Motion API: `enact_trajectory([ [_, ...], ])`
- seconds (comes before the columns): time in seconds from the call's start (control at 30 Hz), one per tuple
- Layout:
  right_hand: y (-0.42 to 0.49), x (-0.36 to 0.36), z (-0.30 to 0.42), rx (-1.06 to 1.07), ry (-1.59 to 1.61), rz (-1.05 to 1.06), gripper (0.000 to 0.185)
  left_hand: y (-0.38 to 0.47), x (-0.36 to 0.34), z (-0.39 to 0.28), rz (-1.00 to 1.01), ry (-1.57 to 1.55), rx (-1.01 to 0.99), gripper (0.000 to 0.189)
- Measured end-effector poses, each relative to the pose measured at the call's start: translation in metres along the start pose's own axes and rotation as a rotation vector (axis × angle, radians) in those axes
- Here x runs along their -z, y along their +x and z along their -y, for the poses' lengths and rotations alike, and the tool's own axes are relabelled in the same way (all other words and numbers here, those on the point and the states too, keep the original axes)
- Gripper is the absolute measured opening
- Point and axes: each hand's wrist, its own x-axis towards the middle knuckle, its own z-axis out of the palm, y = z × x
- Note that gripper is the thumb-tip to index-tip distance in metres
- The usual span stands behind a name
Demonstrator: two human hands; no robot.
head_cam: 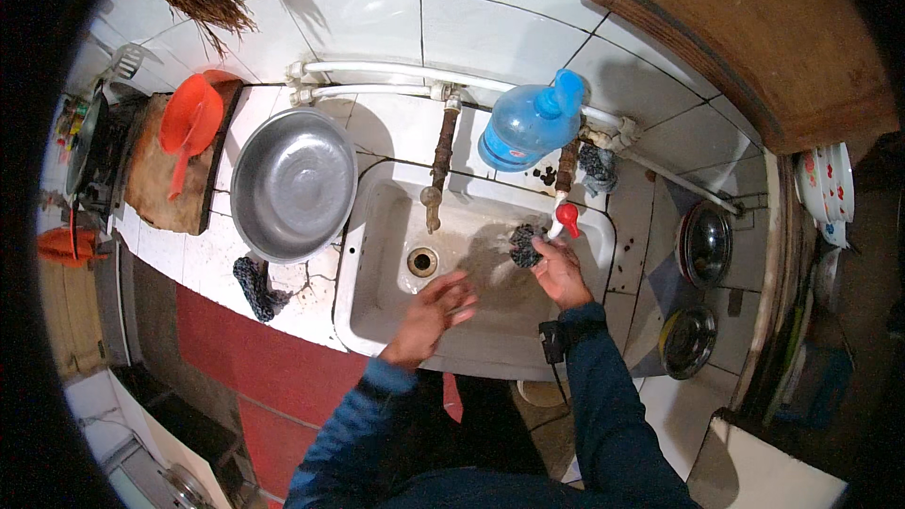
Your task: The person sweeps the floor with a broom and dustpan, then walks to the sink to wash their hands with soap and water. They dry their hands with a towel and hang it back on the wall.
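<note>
My right hand (560,270) grips a dark knitted scrubbing pad (524,246) just below the tap with the red handle (567,218), over the right part of the white sink (463,360). Over the front of the basin is my left hand (435,314), its fingers apart and slightly blurred, with nothing seen in it. The sink's drain (423,262) lies beyond that hand, near an old metal tap (430,201). Whether water runs from the red-handled tap is hard to tell.
A grey metal basin (295,184), a dark knitted cloth (253,288) and a wooden board (152,191) with a red plastic dipper (189,113) are on the left counter. A blue plastic bottle (527,129) and a grey cloth (598,168) sit behind the sink. Lids (707,244) lean at right.
</note>
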Motion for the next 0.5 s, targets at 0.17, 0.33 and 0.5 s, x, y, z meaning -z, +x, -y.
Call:
enact_trajectory([
  [0.17, -0.011, -0.006, 0.002, -0.071, 0.013, -0.062, 0.03, 0.108, -0.051, 0.046, 0.162, -0.1, -0.168, 0.053],
  [0.33, -0.021, -0.006, 0.008, 0.093, -0.379, -0.183, 0.038, 0.149, -0.047, 0.072, -0.047, 0.097, -0.169, 0.024],
  [0.5, -0.023, -0.001, 0.019, 0.088, -0.146, -0.293, 0.039, 0.145, -0.024, 0.067, -0.121, -0.022, -0.17, 0.025],
])
